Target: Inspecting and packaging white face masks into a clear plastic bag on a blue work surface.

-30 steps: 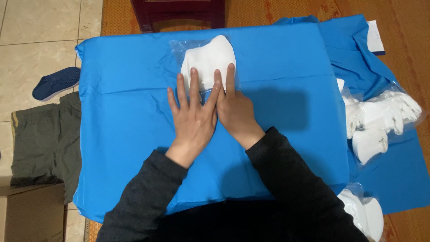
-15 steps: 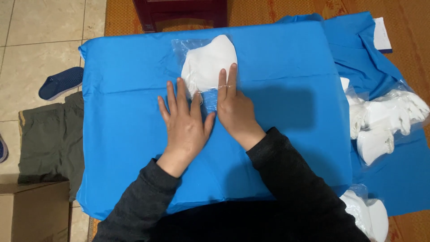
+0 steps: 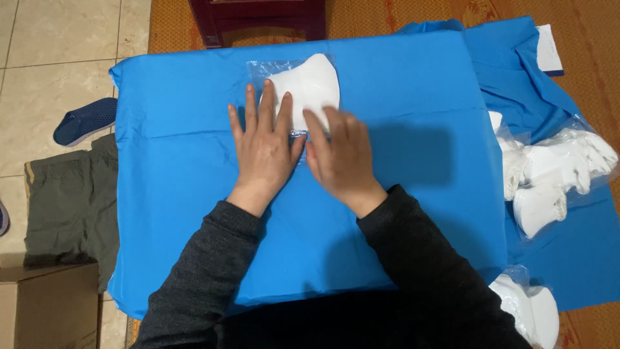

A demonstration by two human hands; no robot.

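At the far left, on the tiled floor, a dark blue shoe point(image 3: 84, 120) lies just above a crumpled olive-green garment point(image 3: 71, 200), with a brown cardboard box point(image 3: 48, 304) at the lower corner. Beside them starts the bright blue cloth point(image 3: 181, 194) spread flat over the surface I work on. My left hand point(image 3: 263, 145) lies palm down on that cloth, fingers spread wide and flat, gripping nothing; its fingertips reach onto the lower left edge of the white folded piece in a clear plastic bag point(image 3: 309, 87), which lies on the cloth near its far edge, about midway across. My right hand point(image 3: 341, 158) rests just beside the left, also palm down and open, its fingers pressed flat over the lower right corner of the bag, holding nothing in a closed grip. Beyond the bag, at the top edge, stands a dark red wooden chair point(image 3: 258, 19) on an orange patterned mat point(image 3: 387, 16). Further right, more blue fabric point(image 3: 510, 71) lies rumpled, and on it sits a pile of white pieces in clear plastic bags point(image 3: 555, 174). Another bagged white piece point(image 3: 533, 310) shows at the lower right corner.
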